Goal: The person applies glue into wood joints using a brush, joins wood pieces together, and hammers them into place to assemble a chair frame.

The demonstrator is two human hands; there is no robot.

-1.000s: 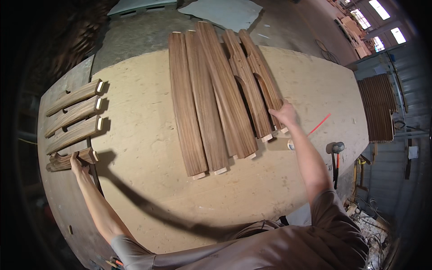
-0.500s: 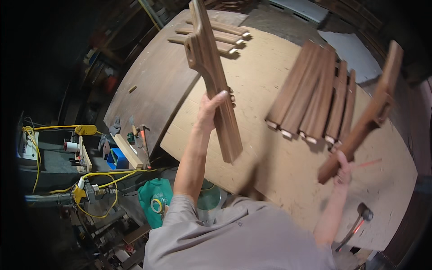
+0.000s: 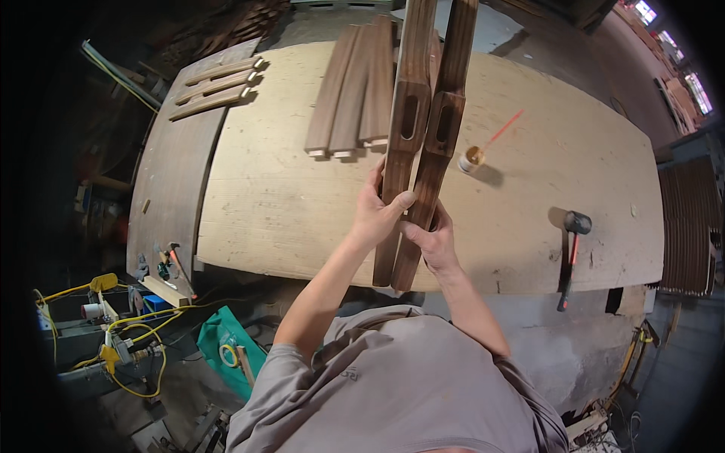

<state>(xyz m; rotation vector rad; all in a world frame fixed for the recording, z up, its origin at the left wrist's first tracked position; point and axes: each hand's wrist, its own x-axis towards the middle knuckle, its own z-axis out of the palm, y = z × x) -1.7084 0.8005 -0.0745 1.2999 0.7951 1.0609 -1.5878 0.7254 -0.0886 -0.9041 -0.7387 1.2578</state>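
Observation:
Side by side in front of me I hold two long dark-brown wooden legs, each with an oblong slot cut in its wider middle. Around the lower part of the left wooden leg (image 3: 400, 167) my left hand (image 3: 380, 211) is closed, thumb across its face. My right hand (image 3: 434, 240) grips the right wooden leg (image 3: 430, 172) slightly lower down. The two legs run nearly parallel with a narrow gap, and their upper ends pass out of view. Behind them, several brown wooden slats (image 3: 332, 102) with pale tenon ends lie on the cardboard-coloured tabletop (image 3: 272, 189), partly hidden.
A small pot (image 3: 471, 158) with a red stick stands right of the legs. A black-headed mallet (image 3: 577, 223) lies near the table's right front. Three short slotted pieces (image 3: 215, 84) rest at the far left. A hammer (image 3: 180, 260) and yellow cables (image 3: 162, 355) are at lower left.
The two legs, held wide apart before, have come together in front of me. My right hand has moved left with its leg. The view has turned right, showing the pot and whole mallet.

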